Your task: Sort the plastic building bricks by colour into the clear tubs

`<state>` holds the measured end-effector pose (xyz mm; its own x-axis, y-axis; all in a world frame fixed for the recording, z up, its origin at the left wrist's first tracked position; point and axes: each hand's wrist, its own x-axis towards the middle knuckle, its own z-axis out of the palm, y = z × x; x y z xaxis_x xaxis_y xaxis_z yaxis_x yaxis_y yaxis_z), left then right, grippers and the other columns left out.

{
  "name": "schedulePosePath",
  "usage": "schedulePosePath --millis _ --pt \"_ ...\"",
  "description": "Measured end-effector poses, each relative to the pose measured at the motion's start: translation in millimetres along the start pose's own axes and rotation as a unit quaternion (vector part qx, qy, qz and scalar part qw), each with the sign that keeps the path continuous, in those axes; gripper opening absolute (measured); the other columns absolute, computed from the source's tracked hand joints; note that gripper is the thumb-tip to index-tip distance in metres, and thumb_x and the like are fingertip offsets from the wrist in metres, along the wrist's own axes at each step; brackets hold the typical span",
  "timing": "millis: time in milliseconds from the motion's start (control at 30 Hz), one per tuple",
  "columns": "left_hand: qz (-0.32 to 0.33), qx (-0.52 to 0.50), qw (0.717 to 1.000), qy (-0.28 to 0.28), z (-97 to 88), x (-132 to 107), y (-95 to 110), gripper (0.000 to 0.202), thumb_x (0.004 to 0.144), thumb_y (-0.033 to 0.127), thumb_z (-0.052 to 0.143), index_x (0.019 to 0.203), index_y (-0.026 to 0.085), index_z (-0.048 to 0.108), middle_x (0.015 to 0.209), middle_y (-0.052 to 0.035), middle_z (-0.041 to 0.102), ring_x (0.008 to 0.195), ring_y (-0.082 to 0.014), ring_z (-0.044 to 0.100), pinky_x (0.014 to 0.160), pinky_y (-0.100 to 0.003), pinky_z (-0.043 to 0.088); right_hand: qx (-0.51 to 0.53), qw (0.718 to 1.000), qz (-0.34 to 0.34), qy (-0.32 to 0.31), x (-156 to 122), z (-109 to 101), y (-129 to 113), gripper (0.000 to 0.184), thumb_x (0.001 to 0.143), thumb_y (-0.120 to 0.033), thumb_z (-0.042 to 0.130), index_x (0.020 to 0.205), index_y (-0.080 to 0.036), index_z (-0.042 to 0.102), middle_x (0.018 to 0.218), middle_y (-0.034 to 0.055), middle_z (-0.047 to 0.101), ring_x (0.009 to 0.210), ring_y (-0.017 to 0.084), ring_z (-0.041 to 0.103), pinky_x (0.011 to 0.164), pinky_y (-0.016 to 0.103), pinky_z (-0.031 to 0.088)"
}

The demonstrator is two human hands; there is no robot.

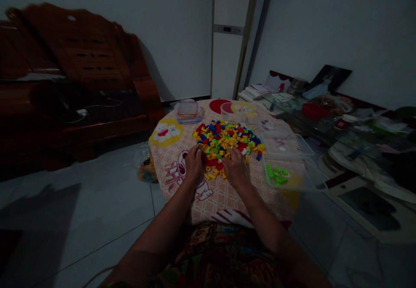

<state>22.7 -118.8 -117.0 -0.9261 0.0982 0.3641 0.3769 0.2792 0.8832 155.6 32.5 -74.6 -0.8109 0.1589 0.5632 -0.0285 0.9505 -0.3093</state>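
Observation:
A heap of small toy building bricks (224, 138) in yellow, red, blue and green is spread over a round table. My left hand (193, 163) rests at the heap's left edge, its fingers bent and partly hidden behind the hand; I cannot make out anything in it. Over the front right of the heap is my right hand (236, 169), thumb apart from the fingers and touching the loose bricks. To the right, a clear plastic box (307, 177) contains several green bricks (276, 175). Another clear container (292, 144) lies just behind it.
A patterned cloth (214, 197) covers the table. Stacked lidded boxes (189, 109) and a round clear tub (229, 110) stand at its back. A cluttered glass table (292, 110) is on the right, a wooden sofa (87, 63) on the left. A plastic bag (146, 166) sits beside the table.

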Motion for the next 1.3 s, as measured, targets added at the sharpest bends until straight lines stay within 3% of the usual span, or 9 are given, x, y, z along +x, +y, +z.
schedulePosePath --millis 167,367,767,1067,1300 --pt "-0.002 -0.006 1.0 0.002 0.2 -0.2 2.0 0.037 0.093 0.029 0.049 0.119 0.018 0.072 0.129 -0.0124 0.071 0.124 -0.0262 0.063 0.113 -0.046 0.045 -0.022 0.999 0.027 -0.042 16.6 23.5 -0.4 0.022 0.089 -0.014 0.066 0.109 -0.02 0.073 0.152 0.0151 0.05 0.145 0.035 0.034 0.117 0.061 0.029" --pt "-0.003 -0.009 1.0 0.001 -0.1 -0.2 4.8 0.037 0.092 0.03 0.05 0.118 0.019 0.072 0.129 -0.0115 0.071 0.123 -0.0263 0.063 0.113 -0.046 0.045 -0.021 0.998 0.027 -0.052 30.3 31.6 1.0 0.029 0.087 -0.015 0.068 0.116 -0.017 0.07 0.152 0.0198 0.049 0.144 0.037 0.035 0.116 0.062 0.03" --pt "-0.004 0.005 1.0 -0.003 0.4 0.6 2.0 0.038 0.091 0.029 0.05 0.119 0.015 0.072 0.129 -0.0129 0.071 0.122 -0.0259 0.064 0.113 -0.043 0.045 -0.035 0.996 0.047 -0.063 25.8 25.6 0.9 0.021 0.088 -0.013 0.062 0.107 -0.017 0.069 0.146 0.0144 0.056 0.138 0.03 0.041 0.119 0.047 0.031" --pt "0.003 0.009 1.0 0.001 -0.1 0.6 1.7 0.036 0.09 0.029 0.052 0.117 0.017 0.073 0.127 -0.0102 0.072 0.122 -0.0259 0.064 0.112 -0.043 0.045 -0.052 0.991 0.054 -0.107 28.8 25.2 -7.1 0.025 0.09 -0.02 0.066 0.113 -0.014 0.07 0.155 0.019 0.047 0.143 0.034 0.037 0.119 0.053 0.03" --pt "0.006 0.001 1.0 -0.001 0.5 0.6 1.3 0.037 0.09 0.029 0.051 0.118 0.016 0.072 0.127 -0.0113 0.072 0.122 -0.0255 0.064 0.113 -0.042 0.045 -0.049 0.99 0.04 -0.127 27.2 18.4 -7.5 0.022 0.09 -0.022 0.066 0.111 -0.014 0.071 0.153 0.0175 0.049 0.144 0.034 0.036 0.12 0.053 0.03"
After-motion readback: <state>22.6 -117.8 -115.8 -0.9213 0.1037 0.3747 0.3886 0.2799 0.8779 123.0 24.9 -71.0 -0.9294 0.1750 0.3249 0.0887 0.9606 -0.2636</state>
